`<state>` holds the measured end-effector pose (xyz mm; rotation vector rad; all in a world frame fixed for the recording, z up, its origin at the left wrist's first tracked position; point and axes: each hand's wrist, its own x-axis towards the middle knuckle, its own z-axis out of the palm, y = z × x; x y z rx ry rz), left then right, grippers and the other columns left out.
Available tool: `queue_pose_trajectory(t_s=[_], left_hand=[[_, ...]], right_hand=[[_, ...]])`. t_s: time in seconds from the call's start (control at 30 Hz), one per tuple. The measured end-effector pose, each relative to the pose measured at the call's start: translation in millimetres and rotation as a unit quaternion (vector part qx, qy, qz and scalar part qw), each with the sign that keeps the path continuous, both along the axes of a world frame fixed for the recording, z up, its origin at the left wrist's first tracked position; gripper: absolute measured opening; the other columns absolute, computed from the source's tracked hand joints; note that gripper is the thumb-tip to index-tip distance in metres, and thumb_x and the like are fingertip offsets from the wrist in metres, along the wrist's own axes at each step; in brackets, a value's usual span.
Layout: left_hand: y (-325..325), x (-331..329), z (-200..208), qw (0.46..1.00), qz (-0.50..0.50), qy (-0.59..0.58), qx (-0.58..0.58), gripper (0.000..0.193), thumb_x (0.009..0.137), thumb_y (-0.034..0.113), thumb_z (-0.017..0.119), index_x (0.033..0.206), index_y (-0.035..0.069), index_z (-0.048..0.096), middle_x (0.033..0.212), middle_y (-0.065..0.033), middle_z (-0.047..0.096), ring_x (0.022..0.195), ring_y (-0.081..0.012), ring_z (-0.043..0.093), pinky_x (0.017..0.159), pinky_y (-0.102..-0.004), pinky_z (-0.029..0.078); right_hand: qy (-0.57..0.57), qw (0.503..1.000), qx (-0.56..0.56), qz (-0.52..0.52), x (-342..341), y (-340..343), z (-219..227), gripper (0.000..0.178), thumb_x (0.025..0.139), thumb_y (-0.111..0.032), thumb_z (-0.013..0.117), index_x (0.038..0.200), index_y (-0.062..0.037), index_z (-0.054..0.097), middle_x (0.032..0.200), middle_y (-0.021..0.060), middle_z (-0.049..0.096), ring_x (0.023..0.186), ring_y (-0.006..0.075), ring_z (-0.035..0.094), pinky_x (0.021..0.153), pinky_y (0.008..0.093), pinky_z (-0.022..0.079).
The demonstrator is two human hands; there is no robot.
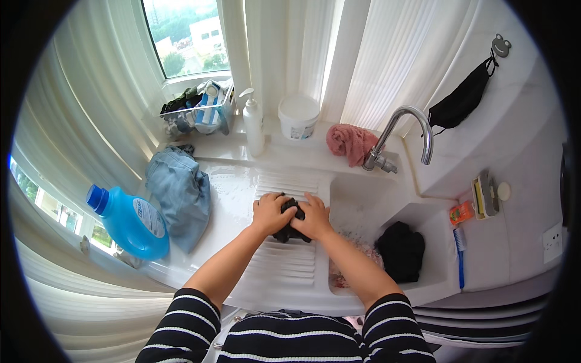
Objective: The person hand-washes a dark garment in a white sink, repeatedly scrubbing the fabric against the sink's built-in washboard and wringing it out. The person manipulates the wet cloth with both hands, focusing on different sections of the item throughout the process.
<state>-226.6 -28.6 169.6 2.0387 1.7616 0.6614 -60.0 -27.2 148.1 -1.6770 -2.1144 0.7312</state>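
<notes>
Left of the sink (363, 196), the left hand (268, 214) and right hand (313, 220) have fingers (311, 202) curled onto a black cloth (283, 234) on a ridged white washboard (281, 264), with pale curtains (393, 66) behind the sink.

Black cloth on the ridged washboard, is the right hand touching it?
Touching. The head view shows the right hand against the bunched black cloth, gripping its edge with no visible gap.

Bright daylight reaches you through the window (184, 36) at the upper left and glows through the white curtains (387, 72); the scenery outside looks pale and washed out. Glints run along your chrome faucet (428, 145), and the ribbed washboard (281, 266) has a whitish sheen. Fisheye distortion bends straight edges toward your black circular rim.
</notes>
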Motion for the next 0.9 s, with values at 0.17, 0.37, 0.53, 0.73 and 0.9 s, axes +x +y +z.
queue_pose_trajectory(t_s=[0.17,0.37,0.53,0.73,0.9], left_hand=[[-111,-38,10,0.928,-0.325,-0.015,0.180,0.043,0.068,0.037,0.079,0.099,0.013,0.062,0.117,-0.0117,0.056,0.116,-0.0342,0.051,0.100,-0.0630,0.029],[-5,-19,-20,0.981,-0.088,-0.040,0.166,0.032,0.079,0.035,0.073,0.081,0.006,0.059,0.101,-0.0153,0.060,0.102,-0.0351,0.053,0.088,-0.0525,0.037],[9,7,-13,0.988,0.109,0.037,0.106,0.048,0.086,0.053,0.062,0.091,0.005,0.063,0.107,-0.0159,0.062,0.115,-0.0376,0.048,0.090,-0.0532,0.036],[-106,-30,5,0.929,-0.293,-0.031,0.224,0.037,0.077,0.041,0.075,0.069,0.009,0.058,0.086,-0.0103,0.057,0.090,-0.0315,0.055,0.087,-0.0478,0.038],[0,-9,-22,0.976,-0.104,-0.028,0.188,0.026,0.079,0.030,0.067,0.089,0.006,0.062,0.086,-0.0141,0.059,0.088,-0.0350,0.053,0.082,-0.0476,0.039]], right_hand=[[0.142,0.915,0.259,0.274,50,-105,2,0.038,0.059,-0.031,0.079,0.084,-0.0107,0.060,0.125,0.0127,0.053,0.118,0.0340,0.049,0.100,0.0526,0.039],[0.049,0.973,0.215,0.067,6,2,-16,0.036,0.063,-0.031,0.079,0.085,-0.0100,0.061,0.102,0.0098,0.061,0.102,0.0329,0.055,0.091,0.0460,0.041],[0.012,0.984,0.138,-0.114,-17,13,-16,0.038,0.073,-0.036,0.077,0.103,-0.0153,0.067,0.137,0.0162,0.049,0.127,0.0373,0.043,0.099,0.0559,0.037],[0.159,0.935,0.228,0.221,30,-103,-7,0.037,0.058,-0.030,0.081,0.085,-0.0112,0.063,0.109,0.0095,0.060,0.106,0.0319,0.056,0.093,0.0479,0.043],[0.050,0.964,0.251,0.066,1,-4,-19,0.037,0.066,-0.034,0.077,0.088,-0.0090,0.061,0.105,0.0091,0.060,0.103,0.0326,0.054,0.089,0.0470,0.041]])
